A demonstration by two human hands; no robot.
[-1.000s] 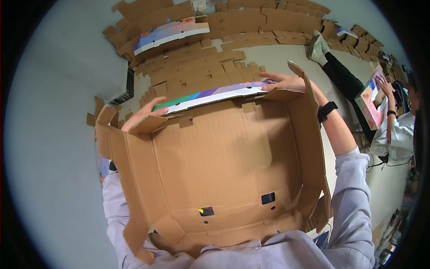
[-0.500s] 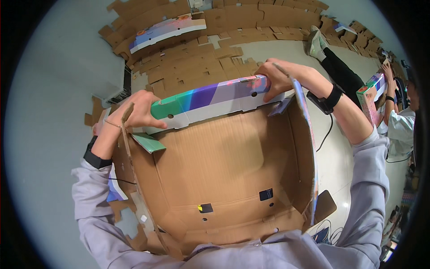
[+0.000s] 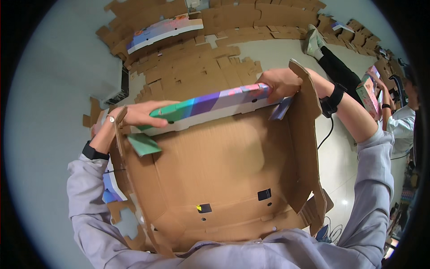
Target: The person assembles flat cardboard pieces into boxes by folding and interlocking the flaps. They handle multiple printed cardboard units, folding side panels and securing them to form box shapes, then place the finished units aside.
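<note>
A large open cardboard box (image 3: 210, 152), brown inside, lies in front of me. Its far wall (image 3: 215, 102) is folded over, with a green, blue, purple and pink printed strip above a white one. At the left end of that wall, my left hand (image 3: 141, 114) is closed on it, thumb on the near side. My right hand (image 3: 280, 84) grips the other end, partly hidden behind the right side panel (image 3: 304, 139). Beside my left hand a green corner flap (image 3: 144, 144) sticks inward; near my right, a bluish-purple flap (image 3: 281, 109) does likewise.
Flattened cardboard pieces (image 3: 188, 71) cover the floor beyond the box. A printed cardboard strip (image 3: 165, 32) lies at the far left. To the right, another person (image 3: 401, 123) handles a colourful box (image 3: 369, 96). A cable (image 3: 329, 134) hangs from my right wrist band.
The right side panel has shifted outward at its near end, and its brown inner face shows more. The far wall has dropped slightly, and my left hand lies flatter over it.
</note>
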